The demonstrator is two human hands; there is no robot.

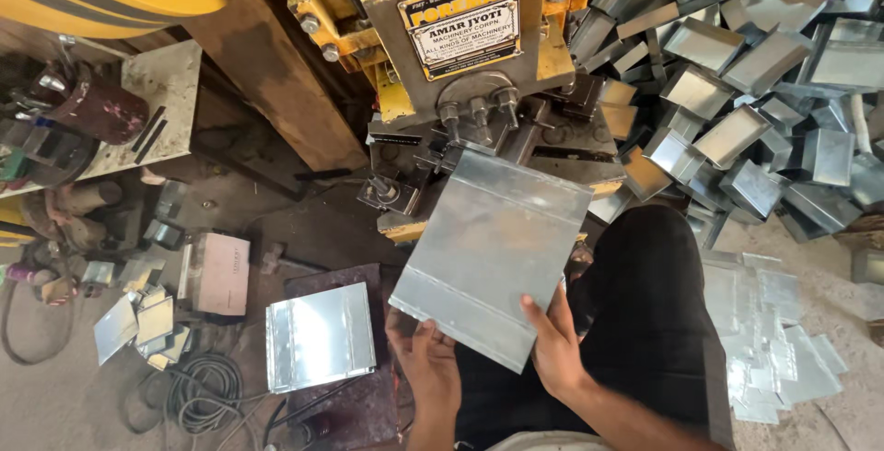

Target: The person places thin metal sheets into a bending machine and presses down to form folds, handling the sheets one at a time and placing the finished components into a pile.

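Holding a flat metal sheet point(493, 262) at centre frame, the left hand point(428, 359) and right hand point(555, 345) pinch its near edge, thumbs on top. Its far edge reaches the grey-and-yellow press point(460, 64). Upper right, a heap of folded shiny trays point(737, 92) looks finished; flat blanks point(773, 340) lie lower right, another stack point(319, 336) lower left.

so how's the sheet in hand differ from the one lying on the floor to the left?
The held sheet is gripped at its near edge by the left hand and right hand, tilted toward the press; the floor sheet lies flat and untouched. The held sheet looks larger and duller grey; the floor sheet glares brighter. Both are rectangular shiny metal with parallel crease lines.
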